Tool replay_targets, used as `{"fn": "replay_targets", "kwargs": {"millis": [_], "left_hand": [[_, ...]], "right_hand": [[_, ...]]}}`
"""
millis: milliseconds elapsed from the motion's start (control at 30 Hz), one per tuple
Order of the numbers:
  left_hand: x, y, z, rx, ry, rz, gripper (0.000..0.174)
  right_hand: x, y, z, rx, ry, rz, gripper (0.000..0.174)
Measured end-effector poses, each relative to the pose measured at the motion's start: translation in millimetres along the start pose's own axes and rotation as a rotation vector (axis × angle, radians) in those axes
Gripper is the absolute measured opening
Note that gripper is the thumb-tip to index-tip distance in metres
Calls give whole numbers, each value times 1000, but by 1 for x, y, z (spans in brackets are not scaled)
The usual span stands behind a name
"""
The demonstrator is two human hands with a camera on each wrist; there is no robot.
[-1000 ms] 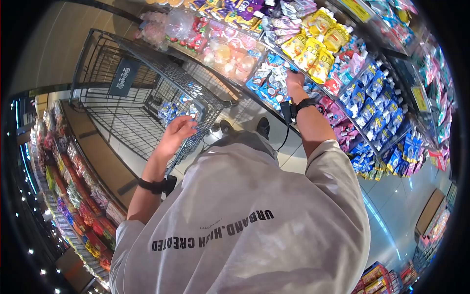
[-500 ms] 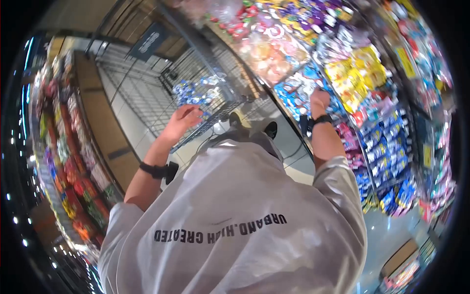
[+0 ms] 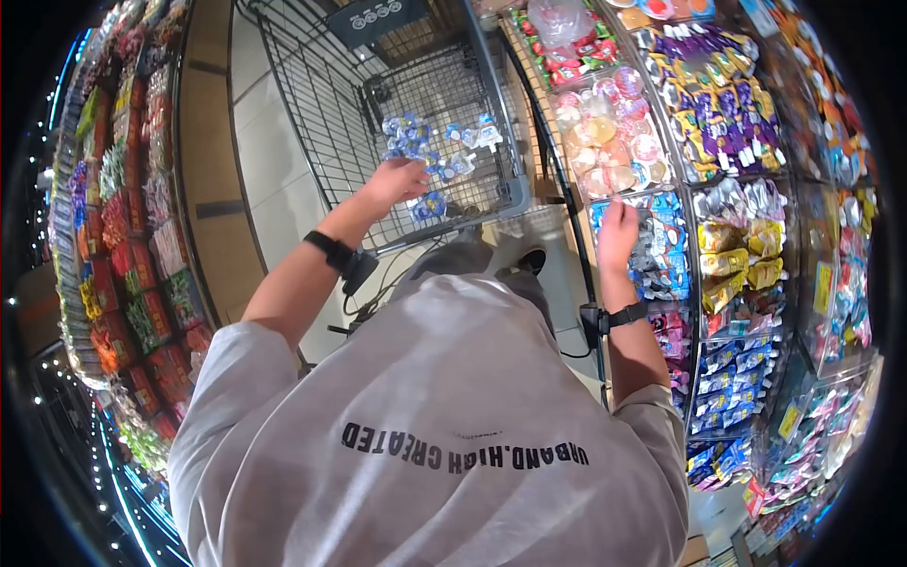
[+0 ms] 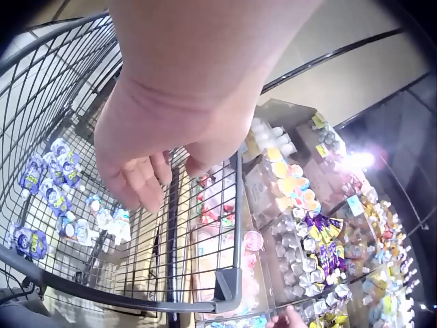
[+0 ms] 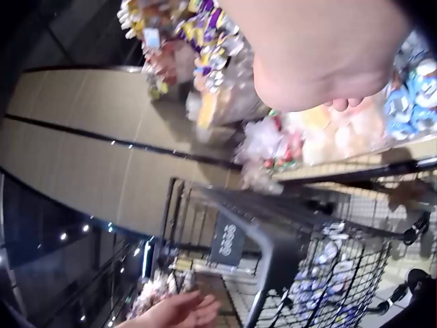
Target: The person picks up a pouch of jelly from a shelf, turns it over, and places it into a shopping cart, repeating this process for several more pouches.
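My left hand (image 3: 397, 181) hovers over the near end of a wire shopping cart (image 3: 522, 194), its fingers loosely bent with nothing between them. Below it, inside the cart, lie several blue and white pouches (image 4: 58, 171). My right hand (image 3: 619, 234) is over the near-left edge of a bin of blue packets (image 3: 664, 248), fingers bent inward. In the right wrist view the back of that hand (image 5: 321, 75) hides most of its fingers, and I cannot tell whether it holds a packet.
Beside the blue packets is a bin of round pink and peach cups (image 3: 605, 137). Purple and gold packs (image 3: 723, 109) and yellow pouches (image 3: 727, 265) fill bins farther right. A shelf of red and green bagged goods (image 3: 142, 283) stands on the left. A dark sign (image 3: 378, 19) hangs on the cart.
My view has turned toward the cart, which now sits nearer the middle. The right hand has drawn back from among the blue packets to their near edge. My left hand stays over the cart.
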State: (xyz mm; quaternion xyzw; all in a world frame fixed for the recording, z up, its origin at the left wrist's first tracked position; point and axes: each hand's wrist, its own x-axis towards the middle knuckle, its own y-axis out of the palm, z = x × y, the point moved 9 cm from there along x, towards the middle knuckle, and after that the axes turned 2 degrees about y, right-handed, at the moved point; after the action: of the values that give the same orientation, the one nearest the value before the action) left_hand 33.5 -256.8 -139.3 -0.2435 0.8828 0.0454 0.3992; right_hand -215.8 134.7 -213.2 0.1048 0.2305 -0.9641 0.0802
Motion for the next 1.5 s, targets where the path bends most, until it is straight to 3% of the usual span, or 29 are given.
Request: {"fn": "replay_targets", "kwargs": {"millis": [67,100,167,200,233,333,400,500,567,667,767,833,867,900,933,967,1033,1167,1267,1333,1433,1500], "left_hand": [[24,-5,9,-18,-60,1,44],[33,-6,12,-32,-70,3,44],[51,-8,18,-74,-112,-20,49],[69,-11,32,-120,-178,-10,42],[78,-11,36,-134,-193,-3,42],[108,-9,54,-408,-351,-18,19],[132,-12,68,-480,-403,-59,17],[170,-16,90,-556,-466,-145,15],[190,-14,110,-554,-530,-141,26],[224,-17,140,-538,-590,-188,26],[282,-26,215,-454,-674,-187,23],[292,-29,232,-443,-658,-229,24],[296,-35,241,-386,-696,-347,23],[300,-34,251,-388,-707,-343,23],[307,-34,255,-199,-636,-228,24],[307,-33,268,-251,-675,-272,23],[302,-30,275,-304,-711,-317,22],[311,-22,277,-203,-610,-188,20],[295,-16,251,-85,-565,-149,20],[303,-11,265,-108,-553,-169,21],[309,-5,278,-246,-478,-134,23],[312,-11,286,-150,-555,-280,27]], "right_hand": [[-46,34,121,87,-159,62,35],[-42,65,123,-92,-133,273,36],[-52,105,144,-178,-161,239,60],[-49,128,142,-326,-264,214,67],[-52,147,155,-441,-241,261,69],[-55,188,165,-656,-218,316,55],[-57,189,164,-762,-86,327,40],[-54,192,159,-818,-132,240,30],[-56,193,154,-826,-121,244,32],[-56,192,159,-789,-248,109,33],[-56,191,158,-774,-302,38,32],[-55,192,150,-822,-282,29,30],[-56,193,152,-808,-345,0,30],[-57,193,157,-792,-411,-28,30],[-58,194,157,-793,-441,-19,31],[-57,193,156,-803,-434,-13,31],[-56,194,157,-734,-440,11,31],[-55,194,159,-684,-417,27,28],[-51,195,149,-762,-293,84,27],[-54,196,152,-723,-431,46,31],[-55,196,151,-710,-464,57,36],[-56,197,150,-702,-492,49,37]]}}
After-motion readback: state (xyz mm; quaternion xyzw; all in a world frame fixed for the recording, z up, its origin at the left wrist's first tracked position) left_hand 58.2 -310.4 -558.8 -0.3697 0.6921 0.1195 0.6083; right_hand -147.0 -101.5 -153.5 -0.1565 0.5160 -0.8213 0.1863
